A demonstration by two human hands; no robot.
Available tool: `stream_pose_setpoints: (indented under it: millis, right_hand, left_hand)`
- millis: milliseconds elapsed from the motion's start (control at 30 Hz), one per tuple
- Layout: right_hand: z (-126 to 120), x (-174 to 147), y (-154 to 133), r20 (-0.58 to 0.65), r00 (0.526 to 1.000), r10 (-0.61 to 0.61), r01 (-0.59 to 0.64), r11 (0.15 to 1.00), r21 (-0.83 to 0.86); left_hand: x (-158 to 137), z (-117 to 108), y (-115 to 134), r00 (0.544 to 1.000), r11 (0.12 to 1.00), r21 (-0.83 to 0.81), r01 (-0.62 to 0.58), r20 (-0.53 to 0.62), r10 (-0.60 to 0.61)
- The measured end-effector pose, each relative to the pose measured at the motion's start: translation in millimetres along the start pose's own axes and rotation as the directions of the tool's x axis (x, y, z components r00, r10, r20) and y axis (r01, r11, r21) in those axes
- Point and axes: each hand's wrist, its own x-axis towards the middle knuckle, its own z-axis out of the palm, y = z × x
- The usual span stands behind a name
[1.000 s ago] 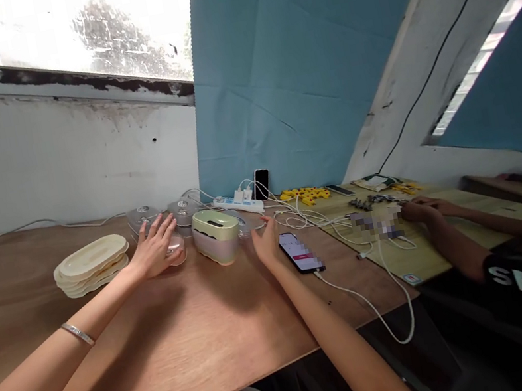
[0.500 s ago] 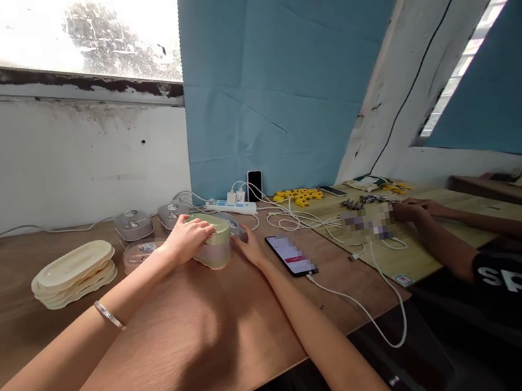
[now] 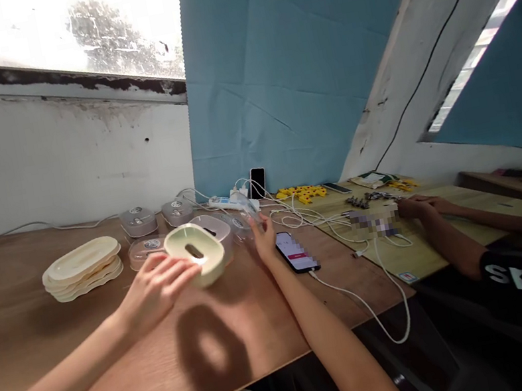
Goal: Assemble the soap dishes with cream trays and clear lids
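Observation:
My left hand [image 3: 159,287] grips a pale green oval lid [image 3: 213,268] with a slot through its middle, tilted and raised above the table. Behind the lid, partly hidden by it, a greyish-pink oval box [image 3: 224,234] stands on the table. My right hand [image 3: 264,236] pinches a thin clear plastic piece [image 3: 245,203], held upright to the right of the box. Beside the fingers lies another see-through grey piece [image 3: 237,222]. Left of the box sit a clear pinkish container [image 3: 142,251] and two grey ones, a left one [image 3: 139,224] and a right one [image 3: 177,212].
Cream oval lids [image 3: 82,267] are stacked at the left. A charging phone [image 3: 295,251] lies right of my right hand, with a power strip [image 3: 226,203], white cables and a second phone [image 3: 257,183] behind. Another person's hands [image 3: 415,209] work at the right-hand table.
My left hand has lifted the green lid off the box and moved it left and nearer, tilting it. My right hand has left the box's side and raised the clear piece.

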Motion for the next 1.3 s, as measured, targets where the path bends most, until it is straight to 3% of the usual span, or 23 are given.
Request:
stream_pose_setpoints:
  millis: [133, 233, 267, 367, 500, 600, 667, 867, 1033, 1167, 1300]
  right_hand:
    - [-6, -14, -42, -0.009, 0.995, -0.097, 0.097, 0.993, 0.066]
    - [-17, -51, -84, 0.093, 0.978, -0.186, 0.173, 0.977, 0.126]
    - [-22, -69, -96, 0.16, 0.962, -0.22, 0.195, 0.968, 0.155]
    - [-38, -123, -121, 0.407, 0.853, -0.326, 0.243, 0.939, 0.243]
    - [-53, -169, -117, 0.605, 0.749, -0.271, 0.231, 0.962, 0.144]
    - [-57, -179, -107, 0.657, 0.723, -0.214, 0.203, 0.975, 0.094]
    - [-60, -181, -105, 0.676, 0.704, -0.217, 0.217, 0.972, 0.086]
    - [-65, -202, -118, 0.686, 0.68, -0.259, 0.294, 0.953, 0.069]
    - [-64, -219, -119, 0.68, 0.676, -0.283, 0.343, 0.938, 0.05]
    - [-61, -222, -116, 0.689, 0.688, -0.229, 0.263, 0.963, 0.057]
    - [-60, -222, -115, 0.693, 0.692, -0.202, 0.207, 0.975, 0.078]
  left_hand:
    - [-46, 5, 34, 0.999, 0.999, -0.039, -0.027, 0.035, 0.029]
    - [-62, 8, 52, 0.996, 0.999, -0.04, 0.018, 0.093, -0.014]
    - [-65, 8, 58, 0.995, 0.999, -0.035, 0.028, 0.1, -0.025]
    - [-68, 3, 74, 0.997, 0.997, -0.059, 0.053, 0.064, -0.049]
    - [-76, -12, 84, 0.972, 0.947, -0.224, 0.231, 0.006, -0.235]
    - [-88, -23, 75, 0.891, 0.875, -0.254, 0.413, -0.084, -0.445]
    - [-99, -26, 67, 0.854, 0.847, -0.231, 0.479, -0.101, -0.511]
    - [-118, -16, 67, 0.827, 0.766, -0.326, 0.555, 0.119, -0.549]
    - [-124, -5, 70, 0.794, 0.647, -0.47, 0.6, 0.253, -0.553]
    - [-130, 2, 68, 0.786, 0.581, -0.55, 0.6, 0.272, -0.555]
    - [-132, 5, 68, 0.782, 0.591, -0.531, 0.607, 0.266, -0.564]
